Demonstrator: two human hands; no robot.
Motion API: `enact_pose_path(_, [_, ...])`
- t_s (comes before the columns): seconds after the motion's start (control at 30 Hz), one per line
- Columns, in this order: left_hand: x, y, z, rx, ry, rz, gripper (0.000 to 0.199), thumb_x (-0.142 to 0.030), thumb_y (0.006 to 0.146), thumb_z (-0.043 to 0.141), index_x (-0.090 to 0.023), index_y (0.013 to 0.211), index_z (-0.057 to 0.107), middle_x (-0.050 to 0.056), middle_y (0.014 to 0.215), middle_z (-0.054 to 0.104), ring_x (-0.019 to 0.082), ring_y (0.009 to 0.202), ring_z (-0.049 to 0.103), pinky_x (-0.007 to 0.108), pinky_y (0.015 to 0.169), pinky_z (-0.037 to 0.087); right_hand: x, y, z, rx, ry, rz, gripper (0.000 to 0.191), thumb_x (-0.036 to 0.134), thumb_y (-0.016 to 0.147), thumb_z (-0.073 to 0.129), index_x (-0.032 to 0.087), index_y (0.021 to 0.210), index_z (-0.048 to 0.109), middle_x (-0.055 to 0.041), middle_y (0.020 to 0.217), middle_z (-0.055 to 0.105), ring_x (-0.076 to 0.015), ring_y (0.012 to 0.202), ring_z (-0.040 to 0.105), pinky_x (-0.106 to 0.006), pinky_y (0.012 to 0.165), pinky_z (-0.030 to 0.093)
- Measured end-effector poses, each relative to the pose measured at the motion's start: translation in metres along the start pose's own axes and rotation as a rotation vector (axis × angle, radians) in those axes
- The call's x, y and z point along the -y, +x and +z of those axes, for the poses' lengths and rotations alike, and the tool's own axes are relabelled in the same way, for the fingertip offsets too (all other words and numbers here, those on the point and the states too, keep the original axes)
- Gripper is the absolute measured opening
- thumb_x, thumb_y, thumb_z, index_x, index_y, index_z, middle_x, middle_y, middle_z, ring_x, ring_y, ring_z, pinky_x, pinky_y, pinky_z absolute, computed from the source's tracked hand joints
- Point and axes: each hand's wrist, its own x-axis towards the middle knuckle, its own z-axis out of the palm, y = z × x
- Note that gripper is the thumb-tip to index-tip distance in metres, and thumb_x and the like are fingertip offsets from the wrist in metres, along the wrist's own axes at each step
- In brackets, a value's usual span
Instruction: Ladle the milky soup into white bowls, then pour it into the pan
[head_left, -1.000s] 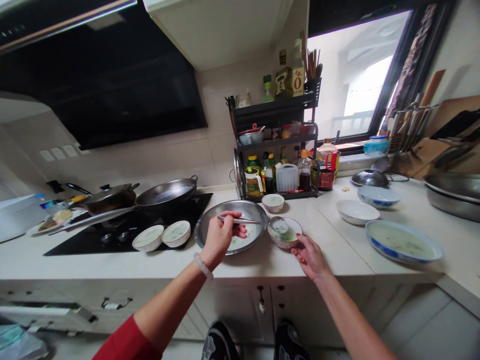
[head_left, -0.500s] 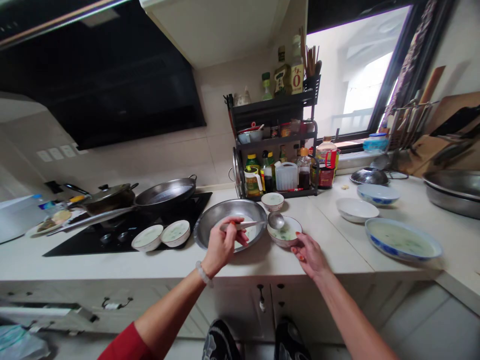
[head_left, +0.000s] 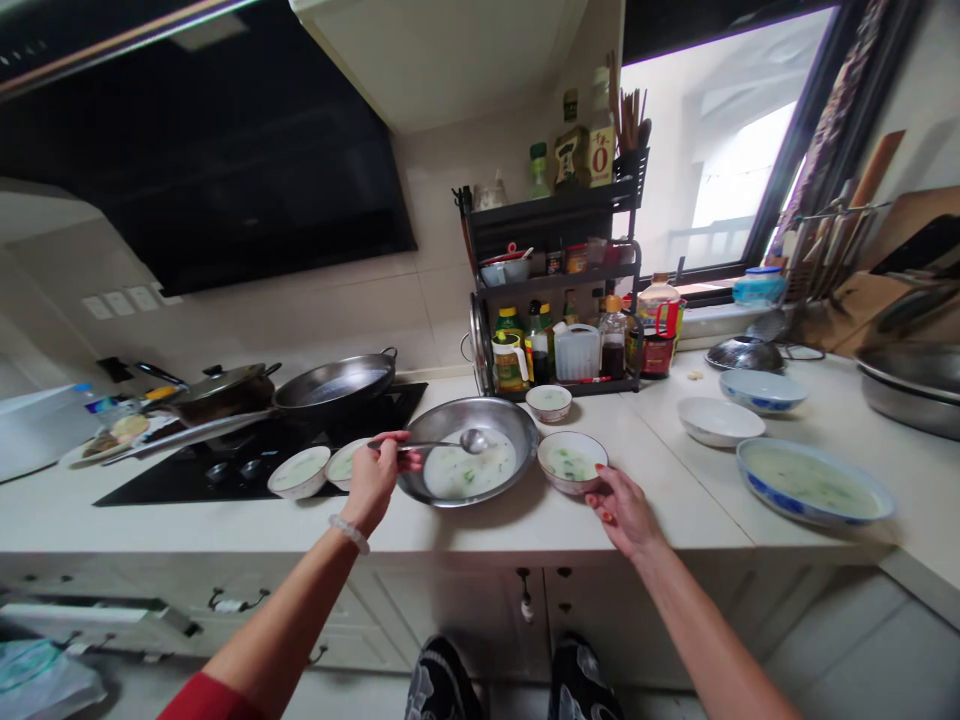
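Note:
My left hand [head_left: 379, 480] is closed around the handle of a metal ladle [head_left: 472, 441], whose bowl hangs over the wide metal basin [head_left: 525, 440]. Whitish soup with green bits lies in the basin. At its right stands a small bowl [head_left: 573, 483] of the same soup, and the fingers of my right hand [head_left: 622, 505] rest at that bowl's right rim, thumb and forefinger on its edge. Behind it is a smaller filled bowl [head_left: 549, 405]. Two more filled bowls stand left of the basin, one [head_left: 300, 485] in full view, the other [head_left: 341, 484] partly behind my left hand.
A wok [head_left: 337, 385] and a lidded pot [head_left: 217, 390] are on the black stove. A black rack [head_left: 555, 275] with bottles stands behind the basin. To the right are a blue-rimmed soup dish [head_left: 814, 510], a white bowl [head_left: 720, 433] and another blue-patterned bowl [head_left: 763, 402].
My left hand has moved left with the ladle, whose bowl went from above the right-hand small bowl to above the basin. My right hand stays at the small bowl's rim.

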Motion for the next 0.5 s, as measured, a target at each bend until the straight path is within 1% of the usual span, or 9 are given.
enact_pose_path(0.07, [0.005,0.004,-0.008,0.008,0.157,0.049,0.02,-0.026,0.075,0.055,-0.013,0.088,0.063,0.004,0.055,0.067,0.021,0.049,0.066,0.029,0.052,0.053,0.0,0.0,0.0,0.001,0.005,0.001,0.038,0.035,0.054,0.085,0.018,0.076,0.06,-0.0012,0.064,0.062,-0.0087,0.042,0.05,-0.014,0.03,0.022])
enact_pose_path(0.13, [0.008,0.004,-0.012,0.024,0.288,0.082,0.018,-0.024,0.075,0.054,-0.015,0.086,0.064,0.004,0.054,0.067,0.021,0.047,0.066,0.029,0.049,0.052,0.0,0.0,0.0,0.001,0.007,0.002,0.038,0.035,0.053,0.085,0.018,0.076,0.06,-0.0014,0.063,0.062,-0.0087,0.042,0.051,-0.014,0.03,0.022])
enact_pose_path(0.2, [0.01,0.002,-0.011,0.04,0.32,0.081,0.016,-0.023,0.076,0.052,-0.015,0.085,0.064,0.004,0.053,0.067,0.022,0.047,0.066,0.029,0.049,0.052,0.0,0.0,0.001,-0.002,0.004,0.001,0.039,0.035,0.052,0.085,0.017,0.076,0.06,-0.0017,0.063,0.062,-0.0083,0.042,0.051,-0.014,0.03,0.022])
enact_pose_path(0.27, [0.011,0.0,-0.007,0.038,0.247,0.034,0.016,-0.021,0.077,0.05,-0.015,0.085,0.063,0.004,0.052,0.066,0.022,0.047,0.065,0.029,0.05,0.053,0.001,0.0,0.001,-0.006,0.0,0.002,0.04,0.035,0.052,0.085,0.017,0.076,0.06,-0.0018,0.064,0.062,-0.008,0.042,0.051,-0.013,0.03,0.021])
enact_pose_path(0.33, [0.012,0.0,-0.001,0.01,0.13,-0.036,0.017,-0.018,0.076,0.047,-0.014,0.084,0.061,0.004,0.051,0.065,0.021,0.046,0.064,0.03,0.051,0.053,0.001,-0.001,0.002,-0.004,-0.003,0.002,0.04,0.036,0.052,0.085,0.017,0.075,0.06,-0.0018,0.063,0.062,-0.0079,0.042,0.05,-0.013,0.03,0.021])
enact_pose_path(0.4, [0.012,0.001,0.003,-0.044,0.033,-0.1,0.016,-0.014,0.076,0.045,-0.013,0.081,0.06,0.005,0.051,0.065,0.019,0.046,0.063,0.029,0.052,0.053,0.001,-0.001,0.002,-0.001,-0.005,0.002,0.039,0.036,0.052,0.085,0.017,0.075,0.06,-0.0018,0.063,0.062,-0.0081,0.042,0.05,-0.013,0.03,0.021])
enact_pose_path(0.5, [0.01,0.003,0.006,-0.12,-0.039,-0.158,0.016,-0.011,0.077,0.044,-0.011,0.079,0.06,0.006,0.052,0.065,0.017,0.046,0.063,0.026,0.052,0.052,0.001,0.0,0.001,0.002,-0.003,0.0,0.038,0.035,0.053,0.085,0.017,0.075,0.06,-0.0016,0.062,0.061,-0.0083,0.042,0.05,-0.014,0.03,0.021])
